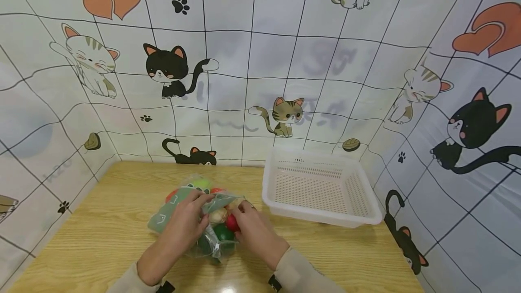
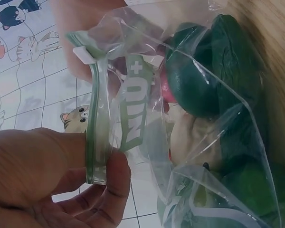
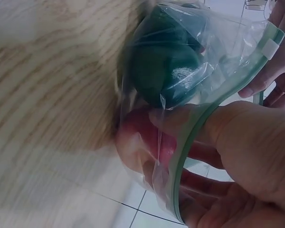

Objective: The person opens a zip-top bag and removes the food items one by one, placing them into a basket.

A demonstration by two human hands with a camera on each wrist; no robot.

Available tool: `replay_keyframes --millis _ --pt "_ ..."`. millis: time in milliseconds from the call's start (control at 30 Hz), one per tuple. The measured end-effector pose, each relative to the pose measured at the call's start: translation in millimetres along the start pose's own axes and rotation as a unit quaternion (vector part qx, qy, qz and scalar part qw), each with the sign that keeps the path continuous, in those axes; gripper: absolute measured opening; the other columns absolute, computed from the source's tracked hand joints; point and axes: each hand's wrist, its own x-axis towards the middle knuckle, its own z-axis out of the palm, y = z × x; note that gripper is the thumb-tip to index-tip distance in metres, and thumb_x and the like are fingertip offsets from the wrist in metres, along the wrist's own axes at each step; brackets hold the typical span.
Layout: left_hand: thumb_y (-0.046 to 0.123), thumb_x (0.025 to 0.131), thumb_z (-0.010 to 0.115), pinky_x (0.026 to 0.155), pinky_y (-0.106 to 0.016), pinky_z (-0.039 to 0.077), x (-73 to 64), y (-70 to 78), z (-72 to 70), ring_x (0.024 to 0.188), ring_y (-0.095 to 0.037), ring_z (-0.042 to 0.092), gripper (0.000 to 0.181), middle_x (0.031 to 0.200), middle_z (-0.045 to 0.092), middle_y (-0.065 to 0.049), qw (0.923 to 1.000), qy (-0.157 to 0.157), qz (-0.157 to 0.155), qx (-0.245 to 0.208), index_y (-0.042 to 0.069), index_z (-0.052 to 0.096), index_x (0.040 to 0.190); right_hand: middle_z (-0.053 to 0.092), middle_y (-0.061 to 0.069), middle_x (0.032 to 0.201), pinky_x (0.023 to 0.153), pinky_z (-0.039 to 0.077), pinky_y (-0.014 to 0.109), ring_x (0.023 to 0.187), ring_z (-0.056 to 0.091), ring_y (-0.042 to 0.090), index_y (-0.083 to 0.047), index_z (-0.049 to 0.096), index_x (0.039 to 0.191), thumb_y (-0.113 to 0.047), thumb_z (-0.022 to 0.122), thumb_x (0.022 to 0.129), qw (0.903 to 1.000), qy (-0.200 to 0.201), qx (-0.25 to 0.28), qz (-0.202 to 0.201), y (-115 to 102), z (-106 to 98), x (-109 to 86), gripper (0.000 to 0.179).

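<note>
A clear zip bag with a green printed panel lies on the table, full of fruit- and vegetable-shaped pieces. My left hand pinches the green zip edge of its mouth between thumb and fingers. Through that mouth reaches my right hand, thumb and fingers around a round red fruit with a pale side. Beside it in the bag sit a dark green round piece and a pale beige lumpy one. A long dark green piece lies along the bag's side.
A white perforated plastic basket stands on the wooden table, to the right of the bag near the back. Cat-printed sheeting hangs behind the table and along both sides.
</note>
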Motion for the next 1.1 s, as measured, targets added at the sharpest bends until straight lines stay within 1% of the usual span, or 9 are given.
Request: replay_keyframes --millis 133,267,333,433,600,800,933,1033,1100 --pt "-0.013 0.089 0.086 0.067 -0.021 0.057 0.0 0.1 2.9 0.082 -0.010 0.066 0.053 0.131 0.075 -0.016 1.0000 -0.002 -0.005 0.004 0.001 0.080 0.140 0.081 0.010 0.127 0.085 0.069 0.033 0.106 0.081 0.022 -0.010 0.073 0.138 -0.018 0.103 0.089 0.9998 -0.019 0.000 0.002 2 3 -0.2 0.057" --pt "-0.011 0.088 0.089 0.070 -0.024 0.059 0.6 -0.1 6.9 0.083 -0.010 0.068 0.053 0.131 0.076 -0.015 0.9999 0.001 -0.002 0.016 0.003 0.080 0.139 0.081 0.008 0.125 0.083 0.068 0.032 0.105 0.080 0.020 -0.012 0.072 0.145 -0.018 0.103 0.089 0.9998 -0.018 0.001 -0.006 4 5 -1.5 0.064" --pt "-0.011 0.088 0.090 0.071 -0.025 0.060 0.9 -0.3 8.5 0.083 -0.010 0.067 0.053 0.130 0.076 -0.015 0.9998 0.003 0.001 0.018 0.003 0.081 0.138 0.080 0.008 0.127 0.084 0.068 0.032 0.107 0.080 0.019 -0.014 0.072 0.150 -0.018 0.104 0.089 0.9998 -0.010 -0.001 -0.015 5 4 -2.4 0.069" --pt "-0.011 0.088 0.089 0.071 -0.025 0.059 1.5 -0.7 10.4 0.082 -0.010 0.068 0.053 0.129 0.076 -0.015 0.9999 0.001 0.004 0.016 0.002 0.081 0.138 0.079 0.008 0.131 0.087 0.069 0.032 0.110 0.080 0.019 -0.014 0.072 0.153 -0.018 0.103 0.089 0.9998 -0.002 0.006 -0.019 6 3 -4.0 0.071" --pt "-0.009 0.090 0.090 0.070 -0.022 0.057 2.9 0.9 11.8 0.083 -0.009 0.065 0.053 0.129 0.074 -0.013 0.9998 -0.015 -0.003 0.013 0.002 0.079 0.141 0.077 0.009 0.140 0.093 0.069 0.030 0.115 0.081 0.019 -0.013 0.071 0.157 -0.021 0.102 0.093 0.9994 0.003 0.035 -0.003 6 -2 -7.4 0.071" --pt "-0.005 0.091 0.092 0.069 -0.022 0.054 3.1 4.1 10.6 0.083 -0.009 0.060 0.055 0.128 0.073 -0.011 0.9993 -0.025 -0.015 0.024 0.004 0.078 0.143 0.075 0.007 0.142 0.095 0.068 0.026 0.115 0.080 0.016 -0.013 0.072 0.154 -0.023 0.100 0.095 0.9978 0.011 0.065 -0.003 6 -9 -10.5 0.066" --pt "-0.005 0.091 0.092 0.067 -0.021 0.054 3.2 5.5 10.8 0.082 -0.008 0.061 0.056 0.127 0.073 -0.010 0.9991 -0.031 -0.021 0.019 0.003 0.078 0.144 0.076 0.007 0.139 0.093 0.068 0.023 0.112 0.080 0.015 -0.012 0.074 0.147 -0.022 0.100 0.095 0.9959 0.032 0.083 -0.017 8 -13 -14.0 0.059" --pt "-0.005 0.091 0.092 0.068 -0.020 0.055 3.6 6.0 11.5 0.082 -0.008 0.062 0.057 0.129 0.073 -0.010 0.9988 -0.037 -0.028 0.014 0.004 0.078 0.145 0.075 0.008 0.139 0.093 0.067 0.021 0.113 0.080 0.017 -0.012 0.074 0.143 -0.020 0.099 0.095 0.9922 0.052 0.110 -0.028 11 -18 -17.7 0.055" --pt "-0.005 0.091 0.092 0.069 -0.021 0.056 3.6 6.1 12.2 0.083 -0.008 0.062 0.056 0.130 0.073 -0.010 0.9988 -0.037 -0.028 0.016 0.004 0.078 0.145 0.075 0.009 0.139 0.094 0.068 0.022 0.114 0.080 0.018 -0.012 0.073 0.143 -0.019 0.099 0.095 0.9892 0.063 0.127 -0.034 13 -23 -20.5 0.055"
